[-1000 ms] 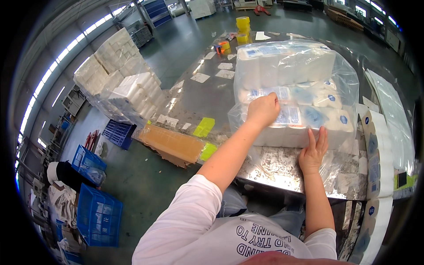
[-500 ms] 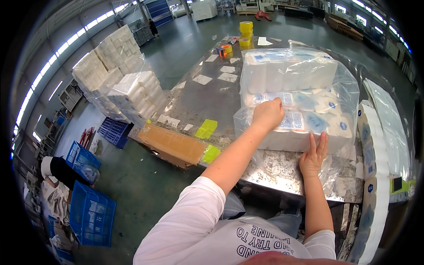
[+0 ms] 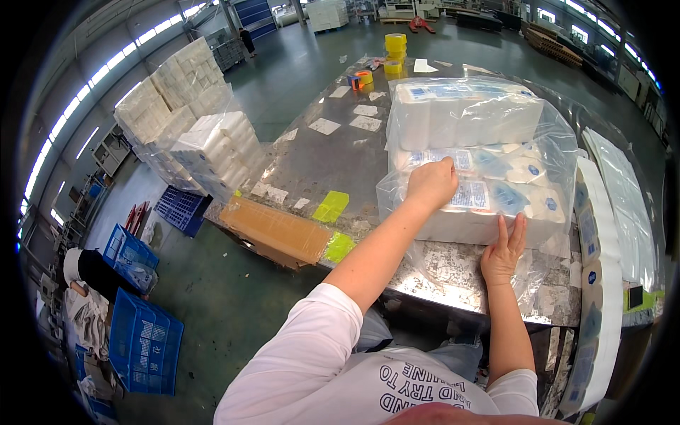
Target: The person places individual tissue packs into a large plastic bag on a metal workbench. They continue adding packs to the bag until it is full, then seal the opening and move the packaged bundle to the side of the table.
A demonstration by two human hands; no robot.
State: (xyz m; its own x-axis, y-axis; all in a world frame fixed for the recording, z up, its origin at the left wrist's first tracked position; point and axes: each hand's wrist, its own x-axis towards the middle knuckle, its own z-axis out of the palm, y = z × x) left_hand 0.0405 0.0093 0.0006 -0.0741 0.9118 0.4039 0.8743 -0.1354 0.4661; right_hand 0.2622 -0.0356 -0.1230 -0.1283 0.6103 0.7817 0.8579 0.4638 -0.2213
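On the metal table sit white paper-roll packs (image 3: 464, 122) with blue printing, partly inside a large clear plastic bag (image 3: 563, 131). One stack row stands higher at the back, and lower rows lie in front. My left hand (image 3: 432, 184) is closed above the front packs, at the bag's film; its fingertips are partly hidden. My right hand (image 3: 504, 253) is open, its stretched fingers resting against the near side of the front pack (image 3: 460, 227). Loose film hangs around that wrist.
Right of the bag stands a long row of wrapped rolls (image 3: 601, 312) beside flat clear bags (image 3: 623, 205). Yellow tape rolls (image 3: 395, 48) stand at the table's far end. A cardboard box (image 3: 276, 231) adjoins its left edge. Bagged stacks (image 3: 191, 120), blue crates (image 3: 145, 343) and a person (image 3: 95, 276) are further left.
The upper pack and the bag around it have shifted slightly to the right. Both hands stay nearly in place, the left still closed and the right still flat on the pack.
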